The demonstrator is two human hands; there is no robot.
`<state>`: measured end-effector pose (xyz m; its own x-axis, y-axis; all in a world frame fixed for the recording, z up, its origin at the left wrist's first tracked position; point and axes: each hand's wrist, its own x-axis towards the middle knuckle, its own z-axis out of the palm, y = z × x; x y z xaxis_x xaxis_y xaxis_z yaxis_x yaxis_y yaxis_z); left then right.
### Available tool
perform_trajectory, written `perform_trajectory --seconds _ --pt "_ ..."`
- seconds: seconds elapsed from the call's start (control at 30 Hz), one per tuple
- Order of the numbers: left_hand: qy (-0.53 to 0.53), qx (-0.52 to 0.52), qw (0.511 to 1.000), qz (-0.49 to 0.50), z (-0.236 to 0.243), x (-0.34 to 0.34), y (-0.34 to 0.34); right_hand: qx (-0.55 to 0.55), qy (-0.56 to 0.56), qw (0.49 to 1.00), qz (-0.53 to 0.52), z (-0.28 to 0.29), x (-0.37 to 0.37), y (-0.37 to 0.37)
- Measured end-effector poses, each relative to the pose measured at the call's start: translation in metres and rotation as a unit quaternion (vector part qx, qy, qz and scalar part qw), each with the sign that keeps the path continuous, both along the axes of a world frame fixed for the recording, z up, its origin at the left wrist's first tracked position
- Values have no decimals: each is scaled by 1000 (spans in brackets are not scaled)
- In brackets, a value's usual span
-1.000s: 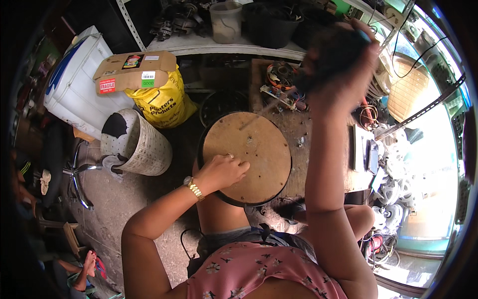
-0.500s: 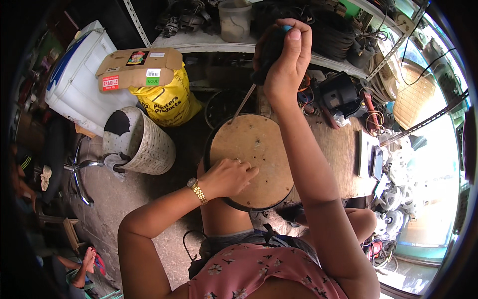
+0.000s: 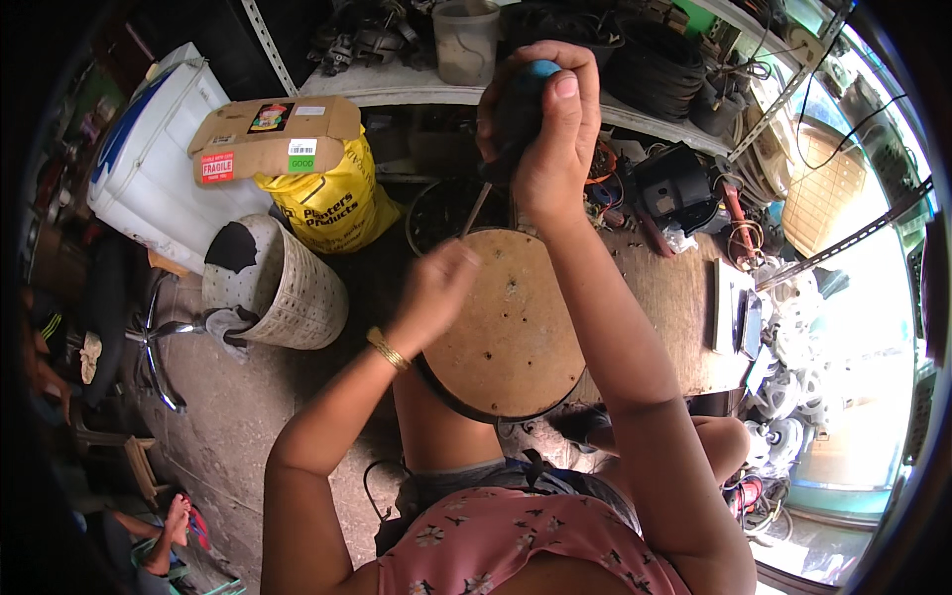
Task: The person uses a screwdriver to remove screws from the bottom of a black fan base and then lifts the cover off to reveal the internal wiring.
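Observation:
A round wooden board (image 3: 526, 327) with a black rim and several small dark holes lies before me, above my thighs. My right hand (image 3: 555, 139) is wrapped round the handle of a screwdriver (image 3: 477, 210), black with a blue end. Its thin metal shaft slants down to the board's far left edge. My left hand (image 3: 436, 293), with a gold watch band at the wrist, is over the board's left part, close to the shaft's lower end. Motion smears its fingers, and the screwdriver's tip is hard to see.
A perforated white bin (image 3: 307, 297) and a yellow sack (image 3: 342, 213) under a cardboard box (image 3: 278, 139) are on the left. Behind runs a shelf (image 3: 397, 94) with a plastic bucket (image 3: 465, 45). Right, a wooden tabletop (image 3: 664, 317) bears tools and parts. Another person's foot shows lower left.
My left hand has lifted from the board's middle and moved up and left, toward the shaft. The right hand and screwdriver have shifted slightly left.

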<state>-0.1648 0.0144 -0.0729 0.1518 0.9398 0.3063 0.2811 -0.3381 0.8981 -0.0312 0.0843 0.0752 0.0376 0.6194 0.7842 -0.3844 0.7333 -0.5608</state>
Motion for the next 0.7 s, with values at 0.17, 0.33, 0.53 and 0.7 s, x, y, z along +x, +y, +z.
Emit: perform_trajectory --seconds 0.17,0.33,0.53,0.7 --pt "-234 -310 916 97 -47 -73 67 7 19 998 67 7 -5 -2" --pt "-27 -272 953 -134 -60 -53 64 -17 4 991 131 5 -20 -15" --pt "5 -277 950 -142 -31 -48 55 -31 17 997 -68 17 -6 32" --pt "20 -300 943 -144 -36 -50 56 -39 101 988 -107 6 -4 22"
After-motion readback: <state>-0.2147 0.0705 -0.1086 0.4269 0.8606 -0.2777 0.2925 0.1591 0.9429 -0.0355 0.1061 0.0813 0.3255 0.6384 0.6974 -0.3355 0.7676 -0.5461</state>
